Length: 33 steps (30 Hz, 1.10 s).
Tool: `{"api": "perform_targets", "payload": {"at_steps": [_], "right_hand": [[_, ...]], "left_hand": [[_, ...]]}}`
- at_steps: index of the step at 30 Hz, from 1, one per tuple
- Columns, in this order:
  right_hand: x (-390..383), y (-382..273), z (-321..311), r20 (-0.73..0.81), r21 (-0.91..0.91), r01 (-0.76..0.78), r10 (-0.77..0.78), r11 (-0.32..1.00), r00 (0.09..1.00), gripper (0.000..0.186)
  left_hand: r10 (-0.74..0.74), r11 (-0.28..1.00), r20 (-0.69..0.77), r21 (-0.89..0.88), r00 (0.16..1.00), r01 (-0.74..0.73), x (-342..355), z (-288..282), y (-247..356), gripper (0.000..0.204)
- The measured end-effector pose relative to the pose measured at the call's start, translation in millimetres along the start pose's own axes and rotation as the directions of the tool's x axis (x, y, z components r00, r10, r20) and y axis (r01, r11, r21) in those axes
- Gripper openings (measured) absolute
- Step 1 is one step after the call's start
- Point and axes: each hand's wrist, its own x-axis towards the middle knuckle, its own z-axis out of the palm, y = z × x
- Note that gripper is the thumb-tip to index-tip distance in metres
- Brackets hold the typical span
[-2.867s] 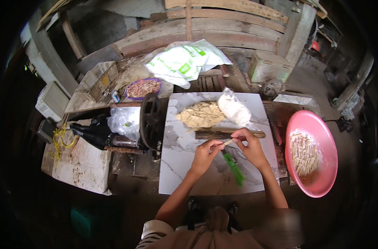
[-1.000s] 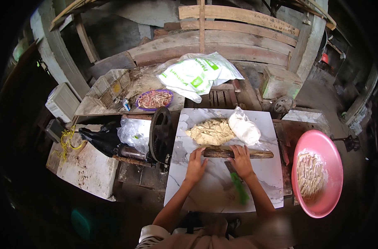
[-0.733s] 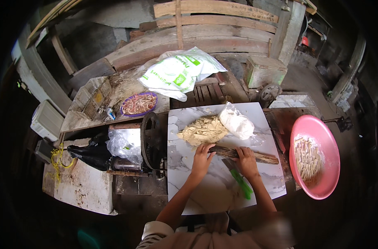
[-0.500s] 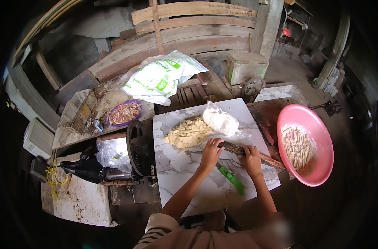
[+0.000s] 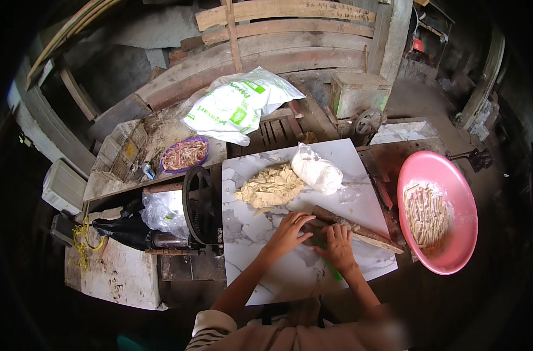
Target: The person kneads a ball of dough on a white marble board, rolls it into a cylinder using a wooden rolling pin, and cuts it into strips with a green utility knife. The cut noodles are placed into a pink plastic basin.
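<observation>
On the marble-patterned board (image 5: pixel 249 245) lies a dark, worn wooden stick (image 5: pixel 369 236), slanting down to the right. My left hand (image 5: pixel 285 236) is at its left end, fingers stretched and thumb apart, holding nothing I can see. My right hand (image 5: pixel 338 248) is beside the stick's near edge, fingertips against it and thumb spread. Beneath that hand, a green knife handle (image 5: pixel 335 273) shows only in part; a dim brownish shape between the hands is unclear. Beyond them sit a heap of pale yellow dough pieces (image 5: pixel 269 186) and a plastic bag of white powder (image 5: pixel 317 169).
At right stands a pink basin (image 5: pixel 471 216) holding floured dough strips (image 5: pixel 424 213). To the left are a hand-cranked machine's wheel (image 5: pixel 188 205), a purple-rimmed basket (image 5: pixel 205 153) of pale pinkish strips and a plastic crate (image 5: pixel 117 152). A white-and-green sack (image 5: pixel 237 108) lies behind.
The stick's left end has shifted slightly nearer me. Both hands have come down toward me, the left loosening from the stick, the right now covering most of the green knife handle.
</observation>
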Motion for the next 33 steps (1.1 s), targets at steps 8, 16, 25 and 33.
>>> {"api": "perform_targets", "payload": {"at_steps": [8, 16, 25, 33], "right_hand": [[-6.3, 21.8, 11.8, 0.046, 0.097, 0.065, -0.070, 0.993, 0.997, 0.035], [23.7, 34.1, -57.3, -0.230, 0.008, -0.031, 0.032, 0.999, 0.973, 0.015], [54.8, 137.7, -14.0, -0.099, 0.071, -0.142, 0.148, 0.987, 0.984, 0.020], [70.5, 112.2, -13.6, -0.254, 0.070, -0.021, 0.038, 0.997, 0.967, 0.017]], "left_hand": [[0.087, 0.986, 0.064, 0.139, 0.994, -0.095, -5.6, 3.6, 1.0, 0.036], [0.137, 0.984, -0.035, 0.117, 0.990, -0.132, 56.4, 1.9, 45.8, 0.038], [0.160, 0.925, -0.042, 0.354, 0.986, -0.136, 103.4, 86.1, 28.8, 0.040], [0.120, 0.966, -0.144, 0.243, 0.982, -0.083, 93.0, 61.7, 34.6, 0.032]]}}
